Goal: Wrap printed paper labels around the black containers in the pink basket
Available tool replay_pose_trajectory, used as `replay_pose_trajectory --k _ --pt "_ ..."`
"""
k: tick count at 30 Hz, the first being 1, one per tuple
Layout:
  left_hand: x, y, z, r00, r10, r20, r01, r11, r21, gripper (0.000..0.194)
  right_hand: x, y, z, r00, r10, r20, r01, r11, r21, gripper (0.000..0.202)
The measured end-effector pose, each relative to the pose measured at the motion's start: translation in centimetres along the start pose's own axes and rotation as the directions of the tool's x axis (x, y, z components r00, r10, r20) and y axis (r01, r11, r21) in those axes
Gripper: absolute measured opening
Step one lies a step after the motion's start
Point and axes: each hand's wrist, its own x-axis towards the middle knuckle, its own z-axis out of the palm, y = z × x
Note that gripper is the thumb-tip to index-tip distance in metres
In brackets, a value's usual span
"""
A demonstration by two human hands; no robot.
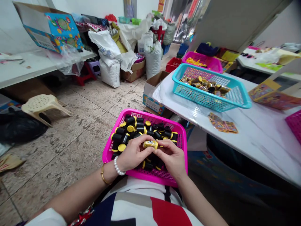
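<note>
Your two hands meet just above the pink basket (185, 147) at your lap, both on one small labelled canister (150, 144) that lies on its side between them. Your left hand (135, 153) has its thumb and fingers clamped around the canister's body, while your right hand (171, 156) pinches its yellow end with thumb and fingertips. You wear a white beaded bracelet (117, 166) and a gold bangle (102, 175) on your left wrist. Beneath your hands, the pink basket is heaped with black canisters (118, 137) with yellow lids, some upright, many tipped over. Beyond it to your right, a white marbled table (188, 116) bears a small group of printed pieces (223, 123) and, behind them, a turquoise basket (199, 101) with gold-and-black canisters (207, 84) inside. A cream stool (39, 102) stands on the floor to your left, and an open carton (152, 103) sits by the table's near left corner. Farther off, you have white sacks (110, 72) standing on the floor and another pink basket (215, 64) holding yellow pieces (195, 62).
</note>
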Motion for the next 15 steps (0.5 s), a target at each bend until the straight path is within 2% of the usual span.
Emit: replay_pose_trajectory --k 2,5,8,10,13,15 --pt "0.4 0.1 -0.7 0.995 -0.056 0.082 0.060 0.997 -0.051 0.029 0.5 -0.3 -0.1 0.999 0.038 0.035 -0.039 0.998 0.040 0.024" --pt "0.9 0.3 -1.5 0.957 -0.162 0.242 0.207 0.963 -0.173 0.039 1.1 -0.7 -0.9 0.971 0.142 0.193 -0.162 0.982 0.095 0.032" --pt "1.1 0.5 -1.5 0.937 -0.157 0.311 0.242 0.935 -0.259 0.044 1.4 -0.8 -1.5 0.937 0.189 0.293 -0.243 0.957 0.157 0.025" --pt "1.0 0.6 -1.3 0.930 -0.131 0.342 0.242 0.921 -0.305 0.049 1.3 -0.7 -1.6 0.948 0.150 0.280 -0.215 0.952 0.219 0.016" --pt "0.7 0.6 -1.2 0.915 -0.122 0.385 0.267 0.898 -0.350 0.049 0.8 -0.5 -1.6 0.972 0.070 0.225 -0.133 0.951 0.279 0.018" --pt "0.5 0.3 -1.1 0.916 -0.138 0.377 0.283 0.887 -0.364 0.043 0.5 -0.6 -1.6 0.982 0.039 0.184 -0.090 0.956 0.280 0.020"
